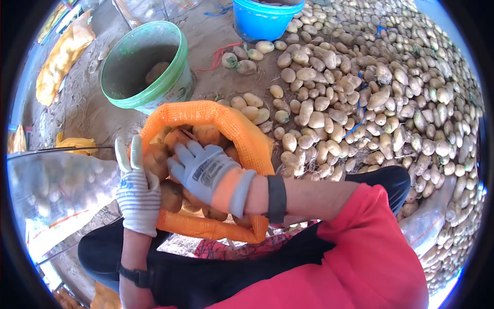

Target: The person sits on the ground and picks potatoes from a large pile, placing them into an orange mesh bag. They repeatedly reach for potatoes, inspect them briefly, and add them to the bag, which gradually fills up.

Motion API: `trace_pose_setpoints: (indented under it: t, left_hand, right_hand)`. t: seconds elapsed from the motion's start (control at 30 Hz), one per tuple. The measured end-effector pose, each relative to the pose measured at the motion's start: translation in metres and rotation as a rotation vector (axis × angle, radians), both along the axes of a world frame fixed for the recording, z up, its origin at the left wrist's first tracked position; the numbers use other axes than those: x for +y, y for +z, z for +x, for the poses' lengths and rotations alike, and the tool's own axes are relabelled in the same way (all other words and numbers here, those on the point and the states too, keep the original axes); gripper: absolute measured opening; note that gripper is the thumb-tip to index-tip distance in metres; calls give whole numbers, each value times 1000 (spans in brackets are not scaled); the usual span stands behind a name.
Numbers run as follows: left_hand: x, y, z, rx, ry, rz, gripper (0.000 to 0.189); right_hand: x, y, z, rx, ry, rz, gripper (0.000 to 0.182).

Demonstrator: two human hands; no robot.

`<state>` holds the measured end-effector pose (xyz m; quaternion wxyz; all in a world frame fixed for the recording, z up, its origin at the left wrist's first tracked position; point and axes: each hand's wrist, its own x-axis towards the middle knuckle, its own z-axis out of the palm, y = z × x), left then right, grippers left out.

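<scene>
Between my knees stands an orange mesh sack (254, 154), its mouth rolled outward into a thick rim. Potatoes (156, 158) fill what I can see of the inside. My left hand (139, 197), in a striped knit glove, holds the sack's left side. Two of its fingers point up outside the rim, and the thumb lies on the inner side. Inside the mouth, my right hand (208, 172), in a grey and orange glove, rests on the potatoes. Its fingertips touch one near the far side; whether they grip it is hidden.
Just beyond the sack is a green-rimmed bucket (181, 83) with a potato inside. A blue bucket (262, 19) stands farther off. A large potato heap (347, 100) spreads to the right. Filled orange sacks (63, 58) and a clear plastic sheet (58, 189) are on the left.
</scene>
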<state>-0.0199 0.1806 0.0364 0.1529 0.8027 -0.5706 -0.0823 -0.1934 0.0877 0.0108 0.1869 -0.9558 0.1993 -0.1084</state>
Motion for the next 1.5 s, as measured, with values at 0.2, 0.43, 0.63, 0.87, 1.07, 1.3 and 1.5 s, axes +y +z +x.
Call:
trace_pose_setpoints:
  t: [0.2,0.43,0.63,0.87,1.07,1.3,1.5]
  left_hand:
    - [13,21,8,-13,26,-34,78]
    - [-39,3,23,453,132,-178,81]
    - [-66,11,41,703,132,65,73]
    - [-86,-9,26,860,117,-123,64]
    - [-67,-15,33,749,115,-266,60]
    - [-70,-21,13,948,194,-436,63]
    - [-68,-42,13,400,-76,-467,55]
  right_hand:
    - [-9,12,6,-69,77,224,17]
    - [-98,36,-8,-393,-228,-212,48]
    - [-168,23,38,136,57,451,49]
    - [-150,69,-7,-154,-61,44,19]
    - [-90,73,26,248,331,206,25]
    - [-91,-9,68,354,299,145,36]
    - [-97,35,18,-10,358,-140,41]
